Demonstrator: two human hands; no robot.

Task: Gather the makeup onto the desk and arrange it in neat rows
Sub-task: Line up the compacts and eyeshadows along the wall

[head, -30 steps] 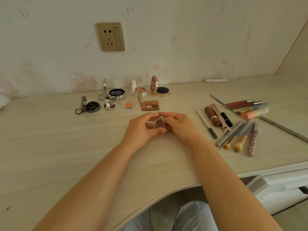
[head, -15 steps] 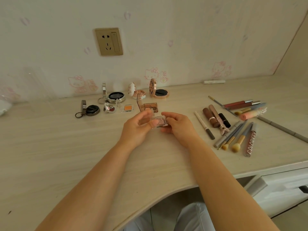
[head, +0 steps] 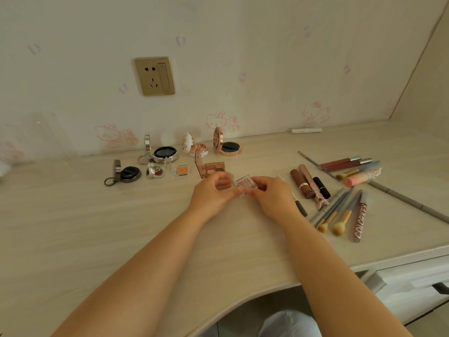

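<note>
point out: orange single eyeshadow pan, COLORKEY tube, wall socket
orange eyeshadow pan [head: 181, 170], head view, on the orange powder in the middle.
COLORKEY tube [head: 360, 221], head view, on the lettered middle of the barrel.
wall socket [head: 154, 76], head view, on the gold faceplate between the upper and lower holes.

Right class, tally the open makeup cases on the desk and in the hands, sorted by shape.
Round compacts: 4
Heart-shaped case: 1
Square or oblong cases: 3, counting the clear case held by the left hand and right hand
Total: 8
</note>
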